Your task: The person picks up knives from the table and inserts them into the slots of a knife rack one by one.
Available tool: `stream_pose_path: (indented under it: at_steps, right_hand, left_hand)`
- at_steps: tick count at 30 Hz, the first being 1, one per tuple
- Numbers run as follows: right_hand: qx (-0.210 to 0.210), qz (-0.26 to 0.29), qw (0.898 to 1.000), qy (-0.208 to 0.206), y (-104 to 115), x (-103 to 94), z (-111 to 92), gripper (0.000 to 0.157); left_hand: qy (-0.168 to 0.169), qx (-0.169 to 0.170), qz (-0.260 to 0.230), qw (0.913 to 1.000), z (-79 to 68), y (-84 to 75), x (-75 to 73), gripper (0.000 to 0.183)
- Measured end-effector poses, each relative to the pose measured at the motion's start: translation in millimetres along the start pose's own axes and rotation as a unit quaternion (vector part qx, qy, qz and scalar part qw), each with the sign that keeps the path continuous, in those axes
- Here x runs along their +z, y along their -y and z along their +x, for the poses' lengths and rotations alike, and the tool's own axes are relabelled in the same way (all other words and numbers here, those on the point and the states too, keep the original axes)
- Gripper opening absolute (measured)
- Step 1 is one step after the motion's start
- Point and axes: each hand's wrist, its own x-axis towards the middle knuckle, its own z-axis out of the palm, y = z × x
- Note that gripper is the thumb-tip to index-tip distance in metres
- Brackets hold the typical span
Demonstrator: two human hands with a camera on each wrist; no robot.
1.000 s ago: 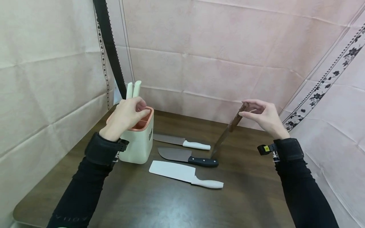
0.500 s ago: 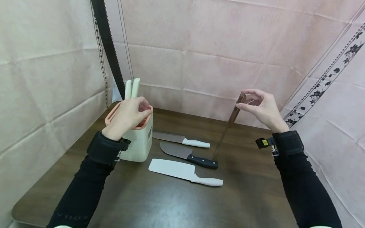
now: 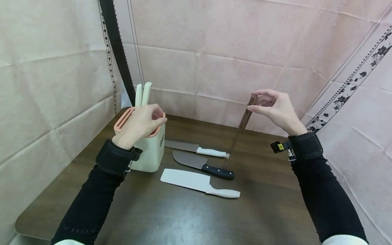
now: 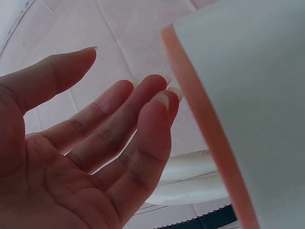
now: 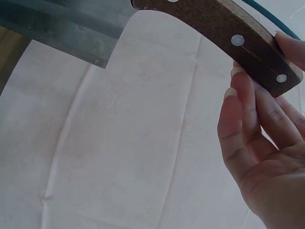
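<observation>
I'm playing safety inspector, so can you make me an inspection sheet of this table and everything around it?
Surface: brown table, shiny with glare in front.
Job's things: pale green knife block with two pale handles standing up; white-handled knife, black-handled knife and white cleaver lying beside it; brown-handled knife held at a tilt, blade downward.
Clutter: nothing seen.
Hands: right hand grips the brown-handled knife near its handle's end; left hand is by the block, holding nothing.
Cables: nothing seen.
Surroundings: creased pale sheets, a black strip in the corner.
</observation>
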Motion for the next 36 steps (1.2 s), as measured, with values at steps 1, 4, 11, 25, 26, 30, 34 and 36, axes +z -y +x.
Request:
stream_pose_path:
  at_steps: [1,4,11,25,26,30,34,36]
  right_hand:
    - [-0.002,0.002,1.000,0.002,1,0.9,1,0.050]
    - [-0.009,0.008,1.000,0.010,5,4.1,3,0.049]
    - [-0.018,0.007,1.000,0.022,14,10.7,10,0.048]
    - [-0.021,0.001,0.999,0.027,28,21.7,17,0.048]
    - [-0.020,0.000,0.999,0.027,28,22.3,18,0.048]
    - [-0.021,-0.001,0.999,0.030,30,24.7,20,0.048]
    - [-0.022,0.004,0.999,0.032,32,27.4,22,0.048]
    - [-0.024,0.007,0.999,0.033,33,28.7,24,0.047]
  left_hand:
    - [0.000,0.000,0.000,1.0000,0.1,0.3,0.4,0.019]
    - [0.001,0.001,0.002,1.0000,0.4,0.5,1.1,0.019]
    - [0.003,0.006,0.010,0.9999,1.1,-1.0,1.5,0.020]
    - [0.024,0.004,0.020,0.9995,2.9,-3.7,3.6,0.027]
    - [0.025,0.002,0.020,0.9995,3.2,-4.0,4.2,0.027]
    - [0.023,-0.001,0.016,0.9996,3.7,-5.3,6.0,0.027]
    - [0.023,-0.002,0.018,0.9996,3.8,-6.0,7.1,0.027]
    - [0.023,0.002,0.021,0.9995,3.8,-6.0,8.0,0.027]
